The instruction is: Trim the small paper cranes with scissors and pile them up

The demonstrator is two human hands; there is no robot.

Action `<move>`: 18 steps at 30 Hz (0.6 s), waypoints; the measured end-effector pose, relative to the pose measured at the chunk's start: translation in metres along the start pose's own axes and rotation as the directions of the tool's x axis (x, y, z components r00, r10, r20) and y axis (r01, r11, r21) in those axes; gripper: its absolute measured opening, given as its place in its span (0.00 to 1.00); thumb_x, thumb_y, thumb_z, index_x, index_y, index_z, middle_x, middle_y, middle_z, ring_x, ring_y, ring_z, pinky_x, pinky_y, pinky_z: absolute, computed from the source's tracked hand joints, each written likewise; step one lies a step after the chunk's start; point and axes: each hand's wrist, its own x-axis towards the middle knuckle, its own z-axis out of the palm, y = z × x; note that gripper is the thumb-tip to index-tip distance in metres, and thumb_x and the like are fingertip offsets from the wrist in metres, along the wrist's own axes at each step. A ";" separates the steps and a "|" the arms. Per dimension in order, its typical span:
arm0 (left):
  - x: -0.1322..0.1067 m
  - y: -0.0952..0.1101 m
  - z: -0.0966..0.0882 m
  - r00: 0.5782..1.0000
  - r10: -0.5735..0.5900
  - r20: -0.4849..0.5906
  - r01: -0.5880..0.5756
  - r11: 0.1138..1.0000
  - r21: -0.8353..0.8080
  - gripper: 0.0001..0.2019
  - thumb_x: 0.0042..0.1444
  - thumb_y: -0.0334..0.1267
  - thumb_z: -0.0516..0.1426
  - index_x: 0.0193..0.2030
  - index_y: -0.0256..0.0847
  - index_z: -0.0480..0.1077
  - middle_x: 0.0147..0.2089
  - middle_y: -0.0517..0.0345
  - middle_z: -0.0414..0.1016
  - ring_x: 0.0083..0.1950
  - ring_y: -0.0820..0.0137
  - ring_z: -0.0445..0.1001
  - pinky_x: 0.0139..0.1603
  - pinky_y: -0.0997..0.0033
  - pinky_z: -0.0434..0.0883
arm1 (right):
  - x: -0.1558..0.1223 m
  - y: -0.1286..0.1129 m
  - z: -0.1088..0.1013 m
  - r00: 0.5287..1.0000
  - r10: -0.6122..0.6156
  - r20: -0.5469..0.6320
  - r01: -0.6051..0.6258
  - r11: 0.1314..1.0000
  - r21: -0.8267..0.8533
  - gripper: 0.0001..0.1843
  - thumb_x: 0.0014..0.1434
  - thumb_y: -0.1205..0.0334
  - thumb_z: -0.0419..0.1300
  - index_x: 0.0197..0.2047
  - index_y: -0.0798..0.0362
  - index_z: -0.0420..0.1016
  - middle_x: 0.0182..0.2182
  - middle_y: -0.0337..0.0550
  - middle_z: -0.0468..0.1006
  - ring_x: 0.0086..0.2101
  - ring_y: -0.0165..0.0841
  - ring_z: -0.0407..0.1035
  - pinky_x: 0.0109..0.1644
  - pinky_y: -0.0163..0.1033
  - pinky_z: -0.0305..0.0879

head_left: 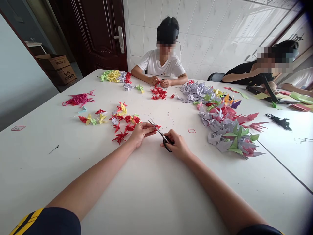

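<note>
Left of the white table (36,169), two stacked cardboard boxes (56,69) hid their contents. On the table, paper cranes (119,137) lay in heaps. The right hand (177,145) gripped scissors (164,138), their blades at a red paper scrap (157,126) pinched by the nearby left hand (141,133).

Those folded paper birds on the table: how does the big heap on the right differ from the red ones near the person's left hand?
The big heap of paper cranes is much larger than the group of red paper cranes. The heap is mostly lilac-grey with red and green; the group is mostly red with some yellow. The heap overlaps densely, while the group lies loosely spread. Both are folded paper on the white table.
</note>
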 end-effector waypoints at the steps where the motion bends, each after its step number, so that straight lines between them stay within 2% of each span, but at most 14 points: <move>1: 0.000 0.000 0.000 1.000 -0.001 -0.002 0.001 1.000 0.000 0.17 0.38 0.39 0.73 0.33 0.35 0.77 0.35 0.51 0.81 0.36 0.70 0.78 0.46 0.66 0.75 | 0.000 0.000 0.000 1.000 0.002 0.003 -0.002 1.000 -0.006 0.15 0.50 0.56 0.64 0.36 0.47 0.62 0.22 0.29 0.65 0.24 0.28 0.56 0.29 0.35 0.51; 13: -0.001 0.002 0.001 1.000 -0.001 -0.002 0.001 1.000 -0.010 0.18 0.36 0.41 0.73 0.33 0.35 0.76 0.36 0.52 0.80 0.37 0.70 0.79 0.47 0.66 0.75 | 0.000 -0.003 0.000 1.000 0.000 0.010 0.000 1.000 -0.015 0.16 0.51 0.54 0.64 0.36 0.47 0.60 0.22 0.28 0.63 0.24 0.28 0.54 0.29 0.34 0.51; 18: -0.003 0.003 0.003 1.000 0.010 -0.009 -0.010 1.000 -0.009 0.17 0.37 0.40 0.73 0.33 0.35 0.76 0.36 0.52 0.80 0.36 0.70 0.78 0.46 0.67 0.74 | 0.001 0.001 0.001 1.000 -0.027 0.006 0.027 0.999 0.019 0.15 0.51 0.56 0.64 0.38 0.47 0.63 0.23 0.29 0.64 0.25 0.28 0.55 0.30 0.35 0.53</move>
